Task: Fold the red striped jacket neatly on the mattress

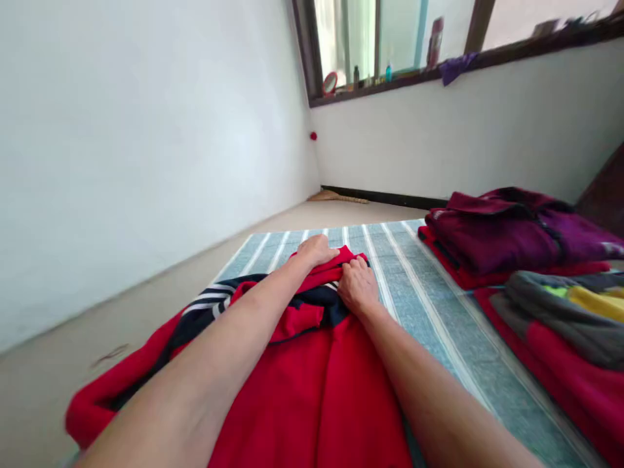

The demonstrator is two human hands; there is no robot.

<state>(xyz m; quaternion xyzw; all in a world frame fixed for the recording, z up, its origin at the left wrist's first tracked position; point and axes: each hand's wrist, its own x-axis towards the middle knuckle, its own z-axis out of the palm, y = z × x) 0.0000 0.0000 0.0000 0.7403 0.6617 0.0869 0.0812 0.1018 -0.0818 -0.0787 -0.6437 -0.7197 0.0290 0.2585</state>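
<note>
A red jacket (312, 390) with dark navy parts and white stripes is spread over a striped cloth in front of me. Its one visible sleeve lies out to the left, bent back near the lower edge of the view. At the far end, my left hand (316, 251) is closed on the bunched red fabric. Just to its right, my right hand (358, 283) grips the same end, its fingers curled over the red and navy folds. My left forearm crosses above the jacket and hides part of it.
The blue-grey striped cloth (433, 312) covers the surface. To the right lie a folded purple garment (487, 234) on red clothing and a grey, yellow and red stack (560, 331). A white wall (146, 130) rises at left. Small items line the windowsill (390, 84).
</note>
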